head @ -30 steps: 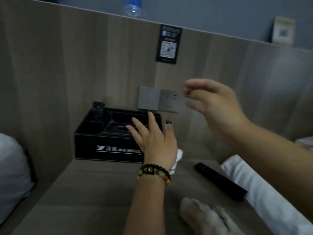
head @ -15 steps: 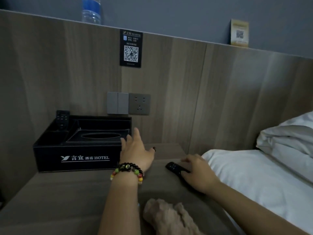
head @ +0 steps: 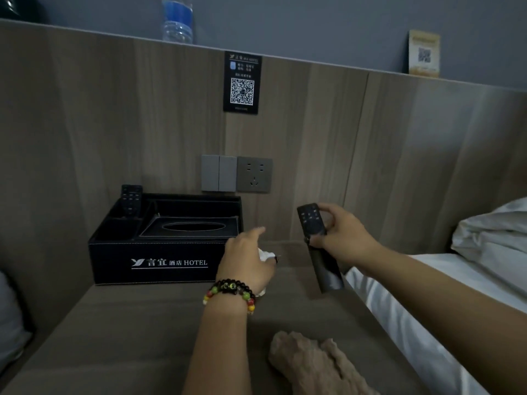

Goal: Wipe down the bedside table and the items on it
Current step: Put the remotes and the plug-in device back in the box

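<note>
A plastic water bottle [head: 177, 19] with a blue label is stood on the ledge of the wood-grain headboard panel [head: 114, 124] at eleven o'clock. A yellow QR card [head: 424, 54] is propped on the same ledge at one o'clock. A black QR sign [head: 242, 82] is fixed to the panel near twelve. Below it, a grey double switch [head: 219, 173] is mounted, touching a grey socket [head: 254, 174]. White bedding [head: 445, 295] and a pillow [head: 496, 232] are seen at three o'clock.
</note>
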Action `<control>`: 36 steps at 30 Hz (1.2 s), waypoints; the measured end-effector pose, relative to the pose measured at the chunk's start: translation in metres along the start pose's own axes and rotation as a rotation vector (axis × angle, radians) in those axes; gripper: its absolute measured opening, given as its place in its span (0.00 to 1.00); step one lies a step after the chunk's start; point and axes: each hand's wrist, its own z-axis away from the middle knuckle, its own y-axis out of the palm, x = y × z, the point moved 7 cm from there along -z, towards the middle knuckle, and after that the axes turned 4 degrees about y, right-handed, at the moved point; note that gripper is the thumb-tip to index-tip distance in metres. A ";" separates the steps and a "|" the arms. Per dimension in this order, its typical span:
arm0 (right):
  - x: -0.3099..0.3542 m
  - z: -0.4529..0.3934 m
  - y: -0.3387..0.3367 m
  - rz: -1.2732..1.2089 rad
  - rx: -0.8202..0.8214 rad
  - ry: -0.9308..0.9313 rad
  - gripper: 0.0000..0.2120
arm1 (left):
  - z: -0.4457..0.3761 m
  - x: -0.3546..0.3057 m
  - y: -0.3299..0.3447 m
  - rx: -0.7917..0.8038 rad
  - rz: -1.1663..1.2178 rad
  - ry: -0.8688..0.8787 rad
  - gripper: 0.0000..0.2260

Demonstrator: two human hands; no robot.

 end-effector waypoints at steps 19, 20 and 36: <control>0.073 -0.008 -0.019 -0.365 -0.031 -0.037 0.14 | 0.010 0.026 0.016 0.047 0.075 -0.147 0.34; 0.079 -0.010 -0.020 -0.376 -0.032 -0.049 0.14 | 0.010 0.030 0.014 0.042 0.146 -0.171 0.33; 0.215 -0.060 0.089 -0.456 -0.193 -0.428 0.38 | 0.042 0.105 -0.109 -0.919 1.313 -0.531 0.24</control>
